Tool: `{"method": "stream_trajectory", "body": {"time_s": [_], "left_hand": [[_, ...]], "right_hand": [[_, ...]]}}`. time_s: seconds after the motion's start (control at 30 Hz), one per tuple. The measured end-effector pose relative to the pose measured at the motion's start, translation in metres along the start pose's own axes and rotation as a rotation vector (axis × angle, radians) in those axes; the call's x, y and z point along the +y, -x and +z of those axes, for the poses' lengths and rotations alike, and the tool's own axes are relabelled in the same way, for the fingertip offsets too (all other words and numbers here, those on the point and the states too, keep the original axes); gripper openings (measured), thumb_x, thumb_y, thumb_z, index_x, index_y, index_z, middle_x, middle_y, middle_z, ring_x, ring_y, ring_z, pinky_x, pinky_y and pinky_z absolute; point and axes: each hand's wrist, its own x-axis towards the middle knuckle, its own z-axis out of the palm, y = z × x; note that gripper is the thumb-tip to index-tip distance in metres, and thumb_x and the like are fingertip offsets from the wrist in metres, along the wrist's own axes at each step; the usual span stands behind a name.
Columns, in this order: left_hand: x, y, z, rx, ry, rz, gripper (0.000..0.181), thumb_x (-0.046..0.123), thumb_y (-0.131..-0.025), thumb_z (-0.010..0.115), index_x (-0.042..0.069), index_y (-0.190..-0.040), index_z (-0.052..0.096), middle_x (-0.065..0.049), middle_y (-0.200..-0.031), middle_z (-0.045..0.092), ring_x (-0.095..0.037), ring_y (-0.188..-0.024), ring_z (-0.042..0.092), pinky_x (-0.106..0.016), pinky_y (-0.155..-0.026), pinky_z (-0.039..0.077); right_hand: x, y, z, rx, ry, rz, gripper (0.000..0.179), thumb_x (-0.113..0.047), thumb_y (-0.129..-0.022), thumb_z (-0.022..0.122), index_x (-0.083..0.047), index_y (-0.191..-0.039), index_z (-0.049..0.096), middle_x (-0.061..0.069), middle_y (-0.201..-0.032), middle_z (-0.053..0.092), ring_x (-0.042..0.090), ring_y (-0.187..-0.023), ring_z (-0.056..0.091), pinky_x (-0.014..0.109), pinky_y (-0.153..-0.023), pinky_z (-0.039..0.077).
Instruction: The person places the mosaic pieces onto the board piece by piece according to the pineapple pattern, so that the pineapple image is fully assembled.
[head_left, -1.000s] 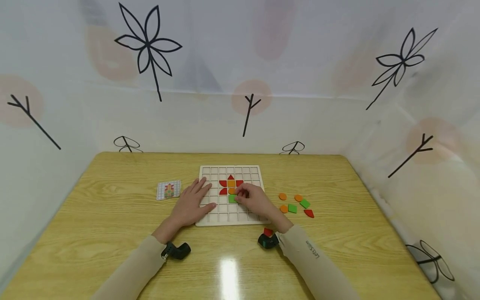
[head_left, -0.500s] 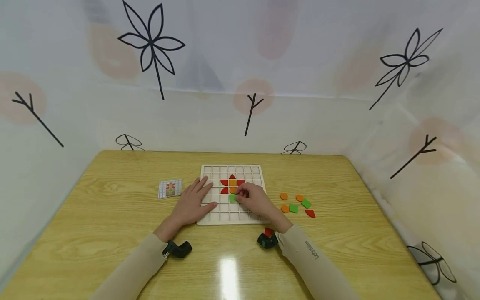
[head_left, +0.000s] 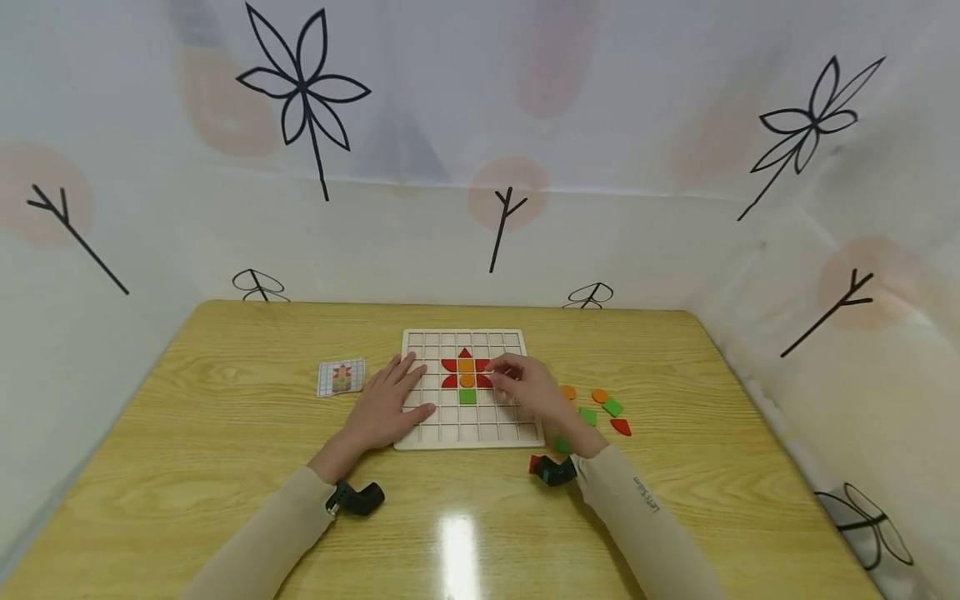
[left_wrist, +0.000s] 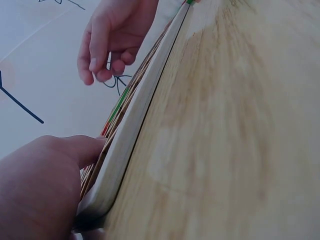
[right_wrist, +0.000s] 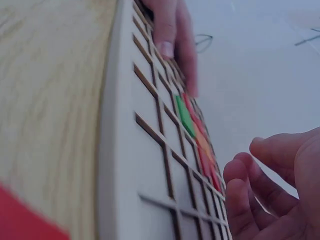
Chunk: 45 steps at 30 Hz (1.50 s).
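Observation:
A pale wooden grid board [head_left: 442, 433] holds a small flower of flat pieces. In it are a red triangle [head_left: 465, 353], an orange square [head_left: 466, 365], an orange circle [head_left: 467, 381], a green square [head_left: 468, 397] and red petal pieces [head_left: 449, 382] on both sides. My left hand [head_left: 384, 410] rests spread on the board's left edge, its thumb [left_wrist: 87, 149] lying over the rim. Over the right half of the board is my right hand [head_left: 527, 387], fingers loosely bent beside the red pieces. Between its thumb and fingers [right_wrist: 237, 200] nothing is held.
A pattern card [head_left: 341, 377] lies left of the board. To the right are loose orange circles [head_left: 600, 396], green pieces [head_left: 612, 407] and a red piece [head_left: 621, 427], partly behind the right forearm. Another red piece [head_left: 534, 464] lies by the right wrist camera [head_left: 555, 472].
My right hand has moved right, away from the orange circle and green square, uncovering a red petal piece beside the circle. A green piece now shows by the right wrist. My left hand stays put.

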Motion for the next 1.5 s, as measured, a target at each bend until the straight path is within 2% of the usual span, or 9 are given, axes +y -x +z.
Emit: {"method": "stream_trajectory", "body": {"time_s": [0.13, 0.37, 0.53, 0.67, 0.97, 1.23, 1.5], "left_hand": [[0.000, 0.000, 0.001, 0.004, 0.004, 0.005, 0.071, 0.048, -0.097, 0.059, 0.008, -0.153, 0.041, -0.013, -0.162, 0.025, -0.034, -0.150, 0.017, -0.061, -0.113, 0.022], [-0.001, 0.001, 0.002, 0.002, 0.021, 0.004, 0.071, 0.048, -0.097, 0.059, 0.009, -0.153, 0.041, -0.013, -0.163, 0.025, -0.035, -0.150, 0.017, -0.063, -0.112, 0.021], [-0.001, 0.001, 0.001, 0.006, 0.030, 0.004, 0.071, 0.047, -0.097, 0.059, 0.008, -0.153, 0.041, -0.013, -0.162, 0.025, -0.036, -0.149, 0.017, -0.063, -0.112, 0.021], [0.000, 0.001, 0.001, 0.002, 0.030, -0.001, 0.071, 0.048, -0.097, 0.059, 0.008, -0.153, 0.041, -0.013, -0.163, 0.024, -0.035, -0.150, 0.017, -0.063, -0.113, 0.021], [0.001, 0.001, 0.001, 0.000, 0.035, -0.002, 0.070, 0.047, -0.097, 0.060, 0.008, -0.153, 0.042, -0.013, -0.163, 0.024, -0.035, -0.150, 0.017, -0.063, -0.113, 0.021], [0.001, -0.001, 0.001, -0.007, 0.033, 0.001, 0.070, 0.047, -0.098, 0.059, 0.008, -0.153, 0.041, -0.013, -0.163, 0.023, -0.036, -0.150, 0.016, -0.062, -0.113, 0.020], [0.000, 0.000, 0.002, -0.001, 0.025, 0.004, 0.071, 0.047, -0.097, 0.059, 0.008, -0.153, 0.041, -0.013, -0.163, 0.023, -0.036, -0.150, 0.016, -0.063, -0.113, 0.021]], "right_hand": [[0.008, 0.010, -0.025, 0.036, 0.040, 0.013, 0.015, -0.015, -0.100, 0.062, -0.007, -0.110, 0.071, 0.005, -0.099, 0.068, 0.019, -0.080, 0.059, 0.029, -0.066, 0.048], [0.035, 0.038, -0.074, 0.099, 0.133, 0.059, 0.015, -0.013, -0.098, 0.064, -0.006, -0.110, 0.071, 0.008, -0.102, 0.069, 0.025, -0.090, 0.062, 0.032, -0.071, 0.051], [0.054, 0.056, -0.104, 0.100, 0.202, 0.110, 0.019, -0.015, -0.099, 0.064, -0.003, -0.113, 0.069, 0.010, -0.106, 0.068, 0.027, -0.095, 0.060, 0.034, -0.072, 0.051], [0.064, 0.066, -0.120, 0.083, 0.232, 0.146, 0.023, -0.020, -0.099, 0.064, -0.002, -0.114, 0.069, 0.010, -0.103, 0.069, 0.025, -0.091, 0.061, 0.036, -0.074, 0.050], [0.073, 0.078, -0.129, -0.019, 0.229, 0.186, 0.033, -0.024, -0.100, 0.063, 0.000, -0.122, 0.067, 0.013, -0.115, 0.065, 0.022, -0.094, 0.058, 0.038, -0.080, 0.047], [0.072, 0.076, -0.130, -0.040, 0.215, 0.204, 0.027, -0.014, -0.099, 0.063, 0.003, -0.120, 0.066, 0.015, -0.114, 0.060, 0.024, -0.093, 0.054, 0.040, -0.081, 0.045], [0.077, 0.077, -0.128, -0.036, 0.170, 0.191, 0.027, -0.013, -0.099, 0.064, 0.003, -0.119, 0.063, 0.014, -0.111, 0.063, 0.023, -0.091, 0.055, 0.036, -0.077, 0.048]]}}
